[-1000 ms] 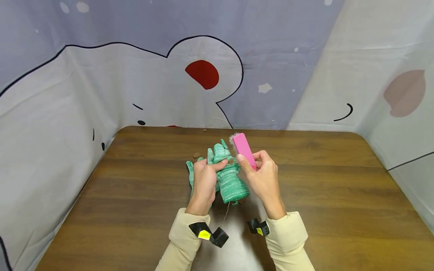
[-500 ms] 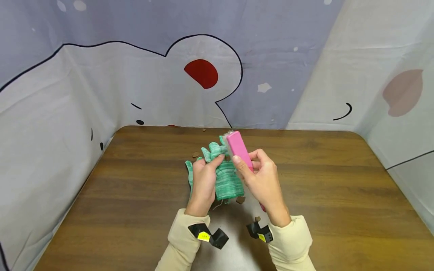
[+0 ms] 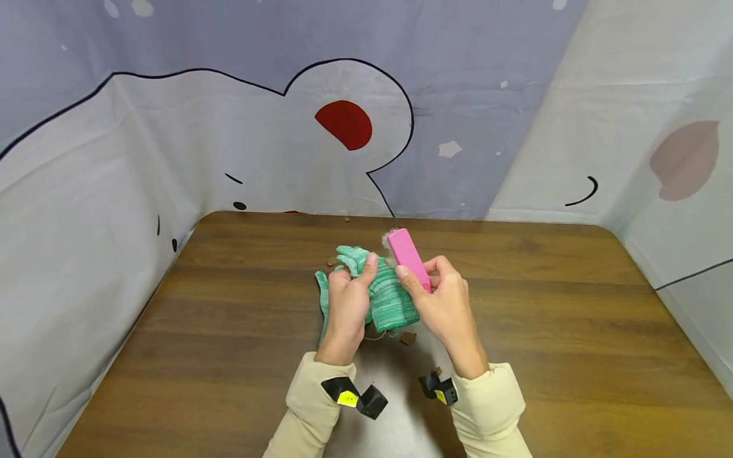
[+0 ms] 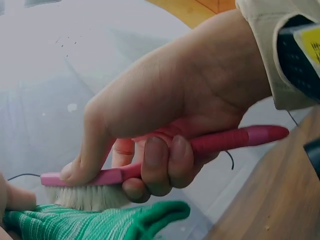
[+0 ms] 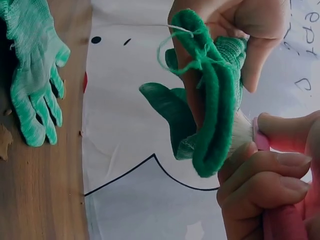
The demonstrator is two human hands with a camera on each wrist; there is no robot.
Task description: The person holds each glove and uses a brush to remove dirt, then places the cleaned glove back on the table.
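Note:
My left hand (image 3: 346, 302) grips a green striped knit glove (image 3: 392, 299), its thumb lying on top and the cuff towards me. In my right hand (image 3: 443, 305) is a pink brush (image 3: 409, 254) with pale bristles. The left wrist view shows those bristles (image 4: 87, 197) pressed against the glove (image 4: 85, 222), my right thumb on the brush's back and my fingers curled round its handle (image 4: 220, 141). Loose green threads (image 5: 200, 62) hang at the cuff in the right wrist view. A second green glove (image 5: 37, 75) lies on the table, partly behind my left hand in the head view.
Brown crumb-like bits lie on the wooden table (image 3: 544, 318): one piece (image 3: 408, 338) below the cuff, another (image 3: 332, 261) beyond the left hand, a small one (image 3: 347, 219) near the back edge. A printed curtain (image 3: 258, 140) encloses the table's back and sides.
The held glove has turned, its fingers now pointing more to the left and its cuff to the lower right. The left thumb has shifted on it. The brush swung left, then back right.

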